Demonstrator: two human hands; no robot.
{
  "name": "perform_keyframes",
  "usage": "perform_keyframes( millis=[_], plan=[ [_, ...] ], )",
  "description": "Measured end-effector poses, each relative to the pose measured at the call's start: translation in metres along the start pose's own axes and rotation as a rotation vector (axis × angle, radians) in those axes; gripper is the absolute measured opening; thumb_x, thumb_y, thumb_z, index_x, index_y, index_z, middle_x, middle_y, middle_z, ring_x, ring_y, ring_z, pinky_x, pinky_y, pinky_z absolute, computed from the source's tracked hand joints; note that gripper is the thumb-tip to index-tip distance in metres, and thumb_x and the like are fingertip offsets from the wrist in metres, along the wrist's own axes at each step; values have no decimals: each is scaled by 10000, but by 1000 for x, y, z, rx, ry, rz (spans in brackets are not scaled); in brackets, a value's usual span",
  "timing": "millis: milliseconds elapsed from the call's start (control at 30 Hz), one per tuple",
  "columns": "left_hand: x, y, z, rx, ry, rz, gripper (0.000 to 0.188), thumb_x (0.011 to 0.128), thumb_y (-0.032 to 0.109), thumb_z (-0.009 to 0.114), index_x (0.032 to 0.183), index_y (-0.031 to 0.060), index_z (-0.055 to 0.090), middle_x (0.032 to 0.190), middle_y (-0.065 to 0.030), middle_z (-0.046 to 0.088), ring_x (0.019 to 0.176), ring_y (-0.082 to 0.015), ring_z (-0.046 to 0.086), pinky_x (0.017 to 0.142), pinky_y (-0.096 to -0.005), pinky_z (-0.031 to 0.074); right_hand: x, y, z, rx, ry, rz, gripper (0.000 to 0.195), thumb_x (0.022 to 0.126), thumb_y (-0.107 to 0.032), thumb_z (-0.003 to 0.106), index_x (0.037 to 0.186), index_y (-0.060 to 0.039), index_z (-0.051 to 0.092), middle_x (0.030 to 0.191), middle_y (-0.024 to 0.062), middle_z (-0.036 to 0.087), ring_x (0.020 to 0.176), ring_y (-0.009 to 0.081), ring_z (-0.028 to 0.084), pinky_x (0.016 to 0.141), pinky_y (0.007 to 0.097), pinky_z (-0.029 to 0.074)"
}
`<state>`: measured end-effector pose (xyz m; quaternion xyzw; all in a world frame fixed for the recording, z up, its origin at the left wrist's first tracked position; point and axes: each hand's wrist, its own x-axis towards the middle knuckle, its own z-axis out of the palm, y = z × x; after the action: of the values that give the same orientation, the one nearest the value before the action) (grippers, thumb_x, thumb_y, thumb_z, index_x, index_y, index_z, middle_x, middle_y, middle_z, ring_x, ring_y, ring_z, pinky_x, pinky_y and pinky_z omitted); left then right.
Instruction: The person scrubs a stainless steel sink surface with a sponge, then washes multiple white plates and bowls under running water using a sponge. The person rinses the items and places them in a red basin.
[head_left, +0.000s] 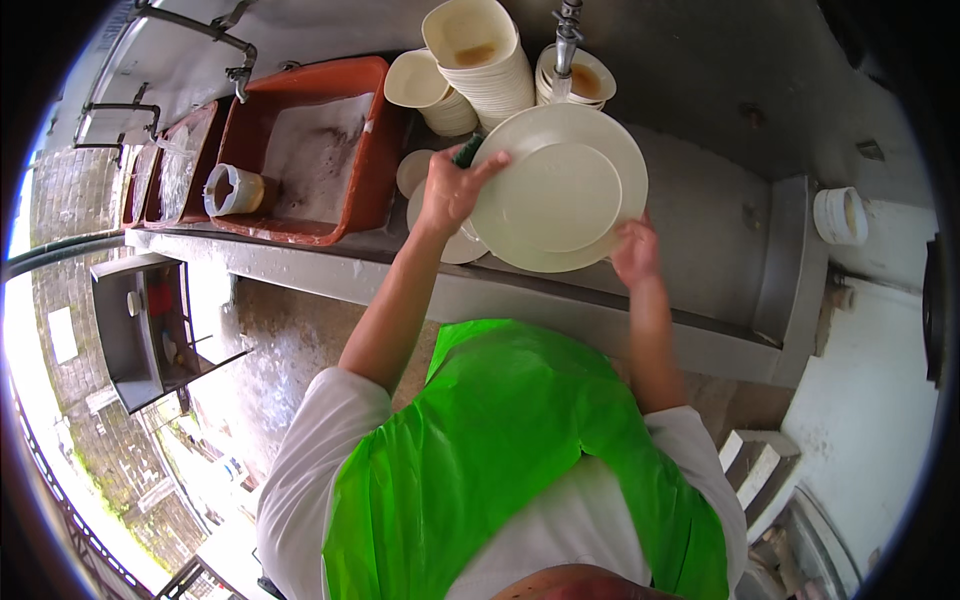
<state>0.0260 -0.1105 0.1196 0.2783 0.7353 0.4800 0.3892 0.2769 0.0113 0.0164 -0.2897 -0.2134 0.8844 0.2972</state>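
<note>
A large round off-white plate (559, 195) is held up over the metal sink trough, its broad face towards me. My left hand (454, 187) grips its left edge, thumb on the face, with a dark green scouring pad (468, 151) at the fingers. At the lower right rim, my right hand (636, 249) grasps the plate and looks slightly blurred. Water falls from a metal tap (566, 45) just behind the plate. Smaller pale plates (463, 248) lie in the trough beneath my left hand, partly hidden by it and by the large plate.
Tall stacks of cream bowls (487, 71) stand behind, some with brown residue. At left, a red-brown plastic tub (367, 150) holds cloudy, foamy water, a white plastic container (234, 191) at its corner. The metal trough's front edge (525, 296) runs before me. A white bucket (840, 216) sits far right.
</note>
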Motion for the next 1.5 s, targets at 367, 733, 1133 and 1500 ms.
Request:
perform_keyframes(
  millis=[367,733,1133,1500],
  plan=[
    [8,-35,138,655,-382,797,566,940,297,416,1464,95,349,1526,-132,322,1420,-338,258,1143,-540,191,2,29,-12,104,-61,154,571,739,9,471,1305,64,419,1229,172,553,1078,309,586,897,497,529],
    [-22,-20,109,642,-274,799,661,923,378,527,1454,39,327,1476,-188,377,1404,-352,289,1130,-475,265,-9,4,-16,120,-124,237,470,894,-250,445,1300,-17,488,1244,155,584,1078,312,607,880,442,530],
    [-27,-137,-108,-639,1009,134,420,999,330,492,1173,-49,541,1005,-147,652,866,-226,637,732,-345,539,120,-6,-37,-1698,369,-424,514,667,-333,824,988,-25,565,924,149,667,803,300,665,731,384,527],
    [57,-111,-48,-769,389,45,303,967,159,517,1241,31,518,1040,-135,633,915,-245,657,663,-334,541,93,-38,-10,-1757,396,-134,466,648,-252,813,970,1,590,904,190,681,845,321,678,753,379,531]
  ],
)
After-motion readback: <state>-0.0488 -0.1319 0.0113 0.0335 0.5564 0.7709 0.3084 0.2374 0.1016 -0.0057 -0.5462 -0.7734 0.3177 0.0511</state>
